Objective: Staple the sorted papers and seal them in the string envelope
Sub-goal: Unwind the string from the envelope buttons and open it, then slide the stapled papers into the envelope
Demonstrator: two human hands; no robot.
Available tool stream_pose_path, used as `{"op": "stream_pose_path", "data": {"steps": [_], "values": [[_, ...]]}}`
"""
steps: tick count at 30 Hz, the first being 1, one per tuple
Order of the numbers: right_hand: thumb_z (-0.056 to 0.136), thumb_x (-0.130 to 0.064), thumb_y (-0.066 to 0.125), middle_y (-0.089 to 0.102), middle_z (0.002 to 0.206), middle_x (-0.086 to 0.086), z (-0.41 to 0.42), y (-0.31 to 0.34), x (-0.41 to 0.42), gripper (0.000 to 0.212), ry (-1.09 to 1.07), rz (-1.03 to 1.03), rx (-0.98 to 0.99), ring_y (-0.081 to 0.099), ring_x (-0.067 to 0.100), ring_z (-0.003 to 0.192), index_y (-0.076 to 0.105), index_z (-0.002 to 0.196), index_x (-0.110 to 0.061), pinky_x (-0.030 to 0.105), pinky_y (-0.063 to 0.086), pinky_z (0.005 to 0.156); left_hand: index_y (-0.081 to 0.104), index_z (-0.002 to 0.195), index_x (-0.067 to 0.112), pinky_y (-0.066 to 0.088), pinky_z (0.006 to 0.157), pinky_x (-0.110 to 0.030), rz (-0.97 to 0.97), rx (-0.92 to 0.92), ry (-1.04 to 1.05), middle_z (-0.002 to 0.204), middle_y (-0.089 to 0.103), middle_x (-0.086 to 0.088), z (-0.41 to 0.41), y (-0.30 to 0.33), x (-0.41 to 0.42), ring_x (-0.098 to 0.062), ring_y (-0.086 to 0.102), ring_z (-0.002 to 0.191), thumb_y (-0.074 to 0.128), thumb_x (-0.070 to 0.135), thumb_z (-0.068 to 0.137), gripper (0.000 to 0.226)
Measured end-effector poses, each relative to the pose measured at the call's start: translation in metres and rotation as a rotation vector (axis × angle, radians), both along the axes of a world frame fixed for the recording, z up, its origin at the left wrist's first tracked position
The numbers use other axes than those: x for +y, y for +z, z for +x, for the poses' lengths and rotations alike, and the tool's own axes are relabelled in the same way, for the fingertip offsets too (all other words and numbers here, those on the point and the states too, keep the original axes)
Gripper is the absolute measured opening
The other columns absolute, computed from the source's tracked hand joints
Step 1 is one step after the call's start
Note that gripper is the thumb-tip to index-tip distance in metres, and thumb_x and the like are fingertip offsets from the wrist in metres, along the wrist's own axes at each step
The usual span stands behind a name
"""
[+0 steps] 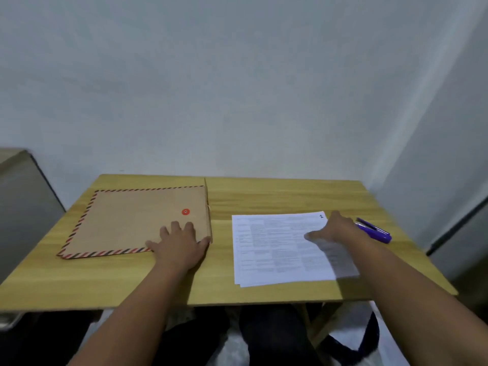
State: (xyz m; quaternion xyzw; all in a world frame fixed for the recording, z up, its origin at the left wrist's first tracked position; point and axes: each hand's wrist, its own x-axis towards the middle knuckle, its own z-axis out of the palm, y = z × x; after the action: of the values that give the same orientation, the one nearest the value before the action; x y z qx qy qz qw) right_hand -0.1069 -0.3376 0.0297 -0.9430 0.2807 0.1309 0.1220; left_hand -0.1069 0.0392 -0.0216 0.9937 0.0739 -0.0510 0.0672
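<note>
So the wooden desk (pixel 277 196) had everything laid out flat. The brown string envelope (pixel 126 220) (the kind with red and dark striped edging) sat on the left half, with its red button (pixel 186 212) near the right edge. The left hand (pixel 179 247) rested palm-down on the envelope's near right corner, fingers spread and straight, not gripping anything.

Over on the right half was the stack of papers (pixel 274 249), printed text, with a "1" written in the top right corner. The sheets looked slightly fanned at the bottom edge. The right hand (pixel 335 229) was stretched across the stack's upper right corner, thumb on the top sheet, fingers reaching toward the purple stapler (pixel 375 230) lying just beside the stack. It was blurry there, so I couldn't tell if the fingers were actually touching the stapler or just close to it.

Envelope and papers were apart, with bare desk between them.
</note>
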Motion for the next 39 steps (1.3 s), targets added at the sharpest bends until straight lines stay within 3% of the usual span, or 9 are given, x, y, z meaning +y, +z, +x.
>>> {"op": "stream_pose_path", "data": {"steps": [6,11,19,22,25,29,32,36,39], "values": [[0.045,-0.076,0.090,0.065,0.114,0.008,-0.002,-0.009,-0.005,0.130,-0.014,0.047,0.052,0.066,0.032,0.108,0.045,0.141,-0.002,0.040,0.057,0.092,0.044,0.142,0.025,0.044,0.099,-0.060,-0.002,-0.020,0.047,0.139,0.045,-0.009,-0.011,0.016,0.011,-0.036,0.045,0.127,0.046,0.057,0.095,0.057],[0.046,-0.067,0.096,0.058,0.143,0.014,-0.004,-0.010,0.003,0.145,-0.092,0.172,0.040,0.060,0.034,0.126,0.028,0.153,0.003,0.039,0.052,0.092,0.039,0.148,0.024,0.048,0.095,-0.052,-0.035,0.000,0.061,0.137,0.046,-0.009,-0.003,0.021,0.014,-0.033,0.052,0.124,0.054,0.059,0.089,0.071],[0.061,-0.065,0.091,0.064,0.128,0.009,-0.005,-0.009,0.005,0.092,-0.069,0.183,0.088,0.064,0.030,0.115,0.058,0.124,-0.007,0.036,0.051,0.091,0.031,0.150,0.027,0.044,0.100,-0.057,-0.041,0.018,0.055,0.145,0.038,-0.014,0.009,0.018,0.010,-0.040,0.040,0.131,0.049,0.057,0.092,0.068],[0.070,-0.040,0.094,0.068,0.108,0.007,-0.004,-0.013,-0.001,0.058,-0.085,0.271,-0.051,0.066,0.028,0.097,0.059,0.102,-0.005,0.036,0.053,0.081,0.009,0.159,0.035,0.024,0.116,-0.067,0.014,0.013,-0.157,0.165,0.015,-0.017,0.009,0.008,0.000,-0.046,0.011,0.152,0.042,0.036,0.098,0.070],[0.080,-0.012,0.071,0.072,0.092,0.009,-0.001,-0.018,-0.006,0.014,-0.050,0.302,-0.378,0.066,0.031,0.084,0.059,0.087,-0.013,0.036,0.051,0.070,0.007,0.161,0.041,0.006,0.123,-0.066,0.015,0.007,-0.319,0.172,0.002,-0.008,0.007,-0.007,-0.005,-0.039,-0.005,0.157,0.037,0.020,0.099,0.072],[0.092,-0.004,0.056,0.073,0.099,0.002,0.006,-0.003,0.011,0.027,0.020,0.566,-0.658,0.068,0.025,0.086,0.068,0.109,-0.021,0.030,0.049,0.067,0.021,0.159,0.047,-0.002,0.124,-0.063,-0.095,-0.042,-0.351,0.172,0.007,-0.001,0.008,-0.016,0.003,-0.030,-0.003,0.158,0.034,0.024,0.103,0.062],[0.097,-0.002,0.057,0.072,0.109,0.004,0.020,0.026,0.020,0.033,-0.018,0.703,-0.826,0.067,0.025,0.093,0.069,0.124,-0.016,0.031,0.051,0.080,0.028,0.157,0.047,-0.003,0.125,-0.059,-0.144,-0.081,-0.357,0.172,0.012,0.001,0.006,-0.019,0.010,-0.026,0.000,0.158,0.037,0.024,0.102,0.060],[0.099,-0.007,0.060,0.069,0.115,0.002,0.036,0.051,0.028,0.034,-0.024,0.816,-0.846,0.066,0.026,0.100,0.067,0.131,-0.017,0.032,0.051,0.084,0.041,0.152,0.046,0.002,0.126,-0.055,-0.222,-0.138,-0.366,0.170,0.019,0.001,0.001,-0.020,0.013,-0.023,0.007,0.158,0.040,0.025,0.096,0.059],[0.100,-0.010,0.062,0.067,0.115,0.002,0.041,0.045,0.040,0.031,0.017,0.830,-0.766,0.065,0.024,0.096,0.068,0.129,-0.017,0.026,0.049,0.072,0.053,0.145,0.037,0.023,0.123,-0.054,-0.316,-0.220,-0.273,0.169,0.023,-0.008,0.002,-0.023,0.021,-0.029,0.013,0.157,0.046,0.035,0.083,0.062]]}}
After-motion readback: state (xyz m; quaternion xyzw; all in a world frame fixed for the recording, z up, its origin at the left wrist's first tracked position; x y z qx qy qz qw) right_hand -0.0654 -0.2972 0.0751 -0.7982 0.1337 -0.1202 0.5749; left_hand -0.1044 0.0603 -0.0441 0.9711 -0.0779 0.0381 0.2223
